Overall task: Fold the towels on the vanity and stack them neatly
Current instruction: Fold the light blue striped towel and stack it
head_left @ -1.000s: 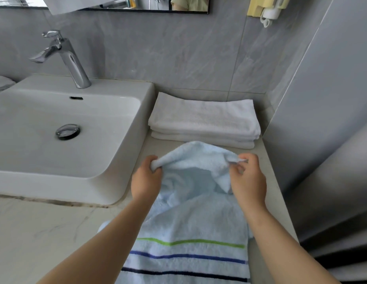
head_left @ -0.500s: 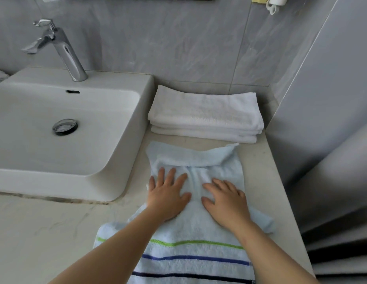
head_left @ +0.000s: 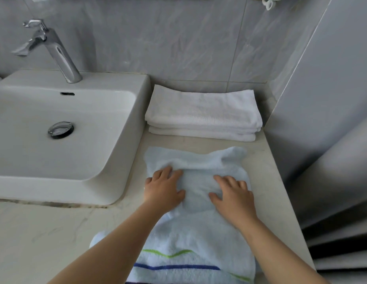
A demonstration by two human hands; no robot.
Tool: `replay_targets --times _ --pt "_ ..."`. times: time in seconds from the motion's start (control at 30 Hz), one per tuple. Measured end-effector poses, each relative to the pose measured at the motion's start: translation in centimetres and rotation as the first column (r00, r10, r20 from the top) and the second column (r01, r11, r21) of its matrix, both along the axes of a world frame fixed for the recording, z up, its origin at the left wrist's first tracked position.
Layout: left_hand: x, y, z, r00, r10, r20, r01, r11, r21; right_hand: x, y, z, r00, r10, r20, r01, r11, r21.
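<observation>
Lower centre of frame: light blue towel [head_left: 199,232], green and dark blue stripes near bottom edge, spread on beige vanity counter [head_left: 45,232]. Far edge rumpled, right corner humped up. Left hand [head_left: 164,191] and right hand [head_left: 233,196] side by side mid-towel, gap between them, palms down, fingers straight, pressing flat on the cloth; nothing gripped. Above, centre right: folded white towels [head_left: 203,111] stacked against grey tiled wall, apart from blue towel. Left half: white sink [head_left: 55,160]; chrome faucet [head_left: 55,52] upper left.
</observation>
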State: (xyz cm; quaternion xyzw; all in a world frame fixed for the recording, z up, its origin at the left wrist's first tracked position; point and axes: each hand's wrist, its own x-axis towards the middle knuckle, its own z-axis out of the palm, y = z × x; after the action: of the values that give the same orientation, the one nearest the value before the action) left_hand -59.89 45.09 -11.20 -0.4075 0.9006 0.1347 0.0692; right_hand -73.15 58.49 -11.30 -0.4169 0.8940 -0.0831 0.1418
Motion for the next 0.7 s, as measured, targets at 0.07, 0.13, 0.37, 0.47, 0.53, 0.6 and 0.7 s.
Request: replay_targets --times 0.07,0.13,0.37,0.47,0.53,0.6,0.7 --pt "-0.1 -0.4 0.3 0.999 -0.016 0.048 0.015 1.000 0.021 -0.4 -0.1 0.1 0.999 -0.038 0.020 0.038 0.999 0.036" --pt "0.0 -0.8 0.7 0.996 -0.020 0.089 0.014 0.998 0.068 -0.4 0.0 0.2 0.997 -0.074 0.022 0.073 0.996 0.046" --pt "0.3 0.8 0.0 0.997 0.006 0.079 -0.006 1.000 0.006 0.3 -0.1 -0.1 0.998 -0.042 -0.048 0.046 0.995 0.084" --pt "0.7 1.2 -0.3 0.998 0.013 0.059 -0.013 1.000 -0.003 0.5 0.2 0.0 0.999 -0.021 -0.050 0.026 0.995 0.101" --pt "0.9 1.2 -0.4 0.999 0.009 0.048 -0.009 1.000 0.005 0.7 0.5 0.0 0.999 -0.010 -0.040 0.015 0.993 0.114" --pt "1.0 1.3 -0.5 1.000 0.014 0.026 -0.015 1.000 0.019 0.9 0.5 0.2 1.000 -0.020 0.013 0.019 0.994 0.105" --pt "1.2 1.4 -0.8 1.000 0.017 0.007 -0.018 1.000 0.017 1.5 0.8 0.4 0.997 -0.025 0.067 0.023 0.999 0.027"
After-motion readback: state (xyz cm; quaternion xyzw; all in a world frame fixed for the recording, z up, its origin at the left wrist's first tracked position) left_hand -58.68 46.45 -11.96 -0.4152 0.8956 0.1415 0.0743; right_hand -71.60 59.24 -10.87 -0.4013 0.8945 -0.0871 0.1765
